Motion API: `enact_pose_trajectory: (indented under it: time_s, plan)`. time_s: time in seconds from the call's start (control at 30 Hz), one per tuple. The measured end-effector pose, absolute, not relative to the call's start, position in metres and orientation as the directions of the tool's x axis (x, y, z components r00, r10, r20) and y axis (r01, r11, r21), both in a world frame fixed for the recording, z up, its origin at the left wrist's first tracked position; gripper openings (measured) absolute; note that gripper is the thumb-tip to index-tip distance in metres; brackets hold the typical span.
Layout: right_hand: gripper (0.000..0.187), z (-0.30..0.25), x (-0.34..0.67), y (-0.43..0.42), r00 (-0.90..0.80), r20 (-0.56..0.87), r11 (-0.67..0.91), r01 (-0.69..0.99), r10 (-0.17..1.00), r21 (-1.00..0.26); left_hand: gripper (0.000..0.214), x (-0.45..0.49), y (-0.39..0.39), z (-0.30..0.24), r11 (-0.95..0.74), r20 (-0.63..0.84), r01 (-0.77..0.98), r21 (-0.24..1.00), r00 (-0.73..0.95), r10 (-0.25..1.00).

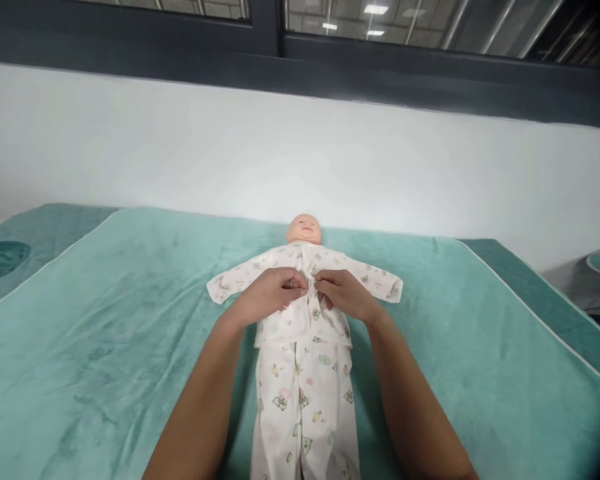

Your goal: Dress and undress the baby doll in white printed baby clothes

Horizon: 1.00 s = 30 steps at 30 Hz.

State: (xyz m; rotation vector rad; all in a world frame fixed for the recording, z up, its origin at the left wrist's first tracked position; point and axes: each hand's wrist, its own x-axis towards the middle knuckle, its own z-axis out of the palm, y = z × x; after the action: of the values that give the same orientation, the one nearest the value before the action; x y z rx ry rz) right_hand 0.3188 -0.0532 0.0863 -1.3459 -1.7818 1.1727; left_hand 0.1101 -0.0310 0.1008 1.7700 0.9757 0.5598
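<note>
While the baby doll [304, 229] lay near the green cloth's [130, 307] far edge, left hand [279, 287] and right hand [346, 289] pinched its shirt [300, 321].

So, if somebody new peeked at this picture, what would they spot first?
Probably the doll in the middle, lying face up with its patterned sleeves stretched out wide. Next would be the left hand and right hand, close together, their fingers seeming to pinch the front of its white shirt. Then there's the big green cover spread underneath, reaching back to the white wall.
</note>
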Motion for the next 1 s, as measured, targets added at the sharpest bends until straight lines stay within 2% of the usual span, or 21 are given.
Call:
enact_pose_trajectory:
  time_s: [0.2, 0.33, 0.53, 0.7, 0.83, 1.0]
  plan:
    - [0.034, 0.088, 0.321, -0.056, -0.272, -0.048, 0.056, 0.363, 0.961, -0.93, 0.022, 0.111, -0.031, 0.092, -0.1, 0.0, 0.153, 0.983, 0.55, 0.835]
    - [0.034, 0.075, 0.325, -0.06, -0.287, 0.016, 0.094, 0.263, 0.958, -0.96, 0.022, 0.115, -0.029, 0.088, -0.067, -0.028, 0.15, 0.986, 0.559, 0.829]
    - [0.038, 0.052, 0.319, -0.07, -0.116, 0.116, 0.129, 0.109, 0.987, -0.986, 0.025, 0.119, -0.029, 0.084, -0.069, -0.019, 0.15, 0.986, 0.515, 0.857]
    - [0.029, 0.05, 0.313, -0.071, -0.146, 0.218, 0.239, 0.15, 0.965, -0.959, 0.023, 0.119, -0.029, 0.079, -0.041, 0.027, 0.015, 0.999, 0.515, 0.857]
    - [0.016, 0.055, 0.309, -0.073, -0.167, 0.225, 0.252, 0.165, 0.96, -0.954, 0.021, 0.119, -0.028, 0.074, -0.011, 0.033, -0.045, 0.999, 0.532, 0.846]
    - [0.024, 0.063, 0.306, -0.076, -0.299, 0.237, 0.318, 0.257, 0.924, -0.913, 0.02, 0.119, -0.027, 0.072, 0.013, 0.056, -0.127, 0.992, 0.521, 0.852]
